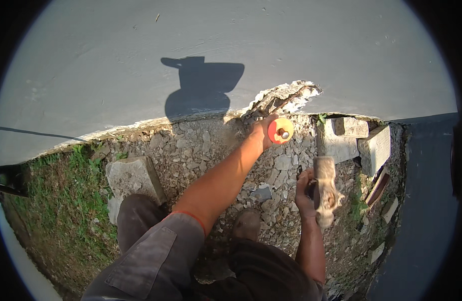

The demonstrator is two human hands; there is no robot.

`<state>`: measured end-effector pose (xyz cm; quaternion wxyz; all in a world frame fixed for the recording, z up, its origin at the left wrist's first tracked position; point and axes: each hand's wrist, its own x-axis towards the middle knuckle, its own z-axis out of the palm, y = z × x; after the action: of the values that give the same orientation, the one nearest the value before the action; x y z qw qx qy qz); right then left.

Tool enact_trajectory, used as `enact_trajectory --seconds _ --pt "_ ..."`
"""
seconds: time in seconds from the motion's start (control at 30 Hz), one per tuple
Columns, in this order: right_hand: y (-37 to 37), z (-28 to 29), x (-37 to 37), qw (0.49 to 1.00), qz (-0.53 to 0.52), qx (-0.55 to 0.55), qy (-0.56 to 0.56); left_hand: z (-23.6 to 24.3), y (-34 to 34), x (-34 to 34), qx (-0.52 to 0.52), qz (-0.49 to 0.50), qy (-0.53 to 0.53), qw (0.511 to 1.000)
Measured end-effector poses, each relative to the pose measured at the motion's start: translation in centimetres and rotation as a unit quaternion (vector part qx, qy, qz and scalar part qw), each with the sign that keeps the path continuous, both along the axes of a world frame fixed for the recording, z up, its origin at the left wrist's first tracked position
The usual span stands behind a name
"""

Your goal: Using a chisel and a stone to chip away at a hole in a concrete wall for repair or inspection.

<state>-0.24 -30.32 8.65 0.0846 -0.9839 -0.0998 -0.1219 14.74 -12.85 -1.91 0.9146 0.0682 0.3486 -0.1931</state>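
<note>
My left hand (261,132) is closed around a chisel (280,131) with a round red-and-yellow hand guard, its metal striking end toward me. It holds the chisel at the foot of the grey wall (120,55), beside a broken patch (286,96) where plaster is gone and rough masonry shows. The chisel's tip is hidden behind the guard and hand. Lower right, my right hand (304,198) is wrapped round the handle of a hammer (325,190). Its worn, dusty head is raised above the rubble, apart from the chisel.
Broken rubble (190,145) covers the ground along the wall. Concrete blocks (336,140) lie at the right near the corner with a darker wall (421,200). Another block (133,178) lies left by my knee, next to grass (65,195). My shoe (246,224) stands on the rubble.
</note>
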Motion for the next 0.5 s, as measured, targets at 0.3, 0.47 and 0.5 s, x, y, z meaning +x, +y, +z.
enact_trajectory --seconds 0.3,0.47,0.5 --pt "5.5 11.6 -0.2 0.810 0.177 0.559 -0.009 -2.1 2.2 -0.9 -0.010 0.026 -0.021 0.999" --pt "5.4 11.0 1.4 0.810 0.116 0.515 -0.257 -3.0 1.3 0.4 0.081 0.027 0.017 0.996" --pt "4.7 5.1 1.9 0.846 0.154 0.496 -0.123 -2.8 0.5 1.0 0.084 0.032 0.028 0.996"
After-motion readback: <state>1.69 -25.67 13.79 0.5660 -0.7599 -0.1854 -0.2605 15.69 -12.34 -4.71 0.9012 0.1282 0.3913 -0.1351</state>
